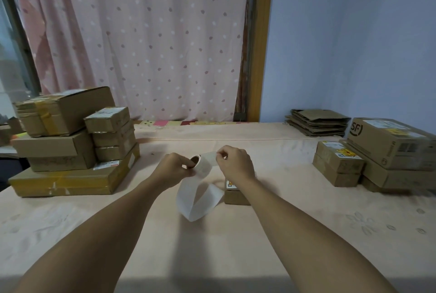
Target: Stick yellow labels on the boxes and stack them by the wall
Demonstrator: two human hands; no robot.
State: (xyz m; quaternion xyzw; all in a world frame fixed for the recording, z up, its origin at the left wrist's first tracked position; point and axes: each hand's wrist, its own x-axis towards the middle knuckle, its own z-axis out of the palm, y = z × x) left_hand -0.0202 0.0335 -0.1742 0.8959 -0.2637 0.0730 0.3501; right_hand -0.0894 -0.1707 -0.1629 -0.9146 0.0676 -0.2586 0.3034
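Observation:
My left hand [175,167] grips a small label roll [200,163] with a cardboard core, held above the middle of the table. My right hand [233,160] pinches the free end of the roll's strip [211,154] between thumb and fingers. A long loop of white backing paper [195,200] hangs from the roll down to the tablecloth. Under my right wrist sits a small brown box [236,196] with a yellow label [230,184] partly visible on top. A pile of brown boxes [68,141] stands at the left. Boxes with yellow labels [346,152] are stacked at the right by the blue wall.
A peach tablecloth [212,245] covers the table. Flattened cardboard sheets [316,121] lie at the back right. A large SF-marked box [389,142] tops the right stack. A pink dotted curtain [153,45] hangs behind the table.

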